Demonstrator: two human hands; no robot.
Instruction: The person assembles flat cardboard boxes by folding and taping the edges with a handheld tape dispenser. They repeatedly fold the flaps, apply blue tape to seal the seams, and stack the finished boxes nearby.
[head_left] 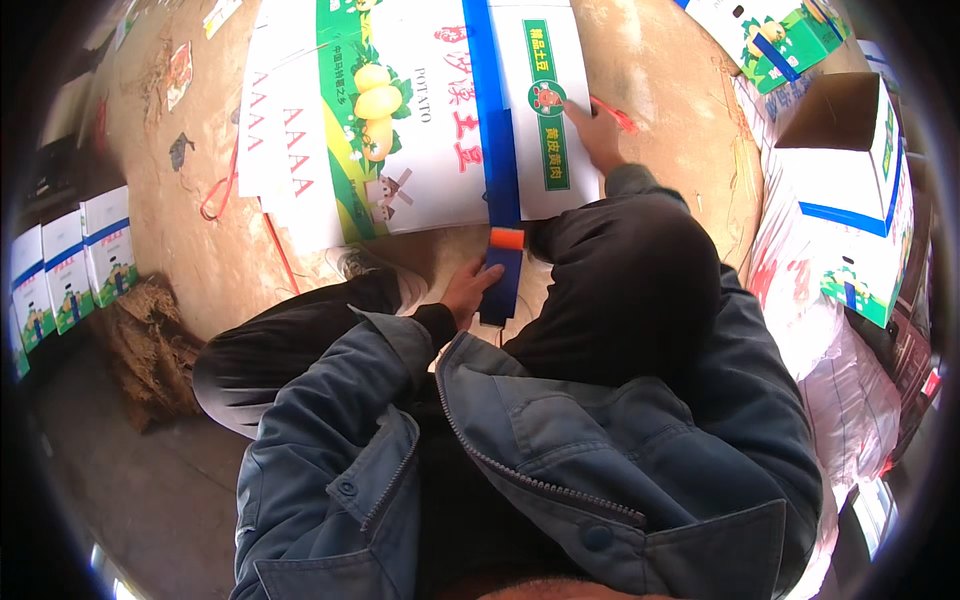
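Flattened white potato cartons (430,195) lie in a stack in front of me, printed with green and yellow pictures and red lettering. A wide strip of blue tape (490,70) runs down the top one and past its near edge. My left hand (470,290) is closed on a blue tape dispenser (503,285) with an orange piece, between my knees; its grip is partly hidden. My right hand (597,133) rests at the cartons' right edge, beyond my right knee. One finger stretches onto the printed face, and nothing shows in that hand.
An open white carton (845,170) stands at the right on white woven sacks (800,330). Another carton (775,40) is at the far right. Several finished boxes (75,265) line the left, near a brown fibrous bundle (148,345). Red string (278,250) lies beside the stack.
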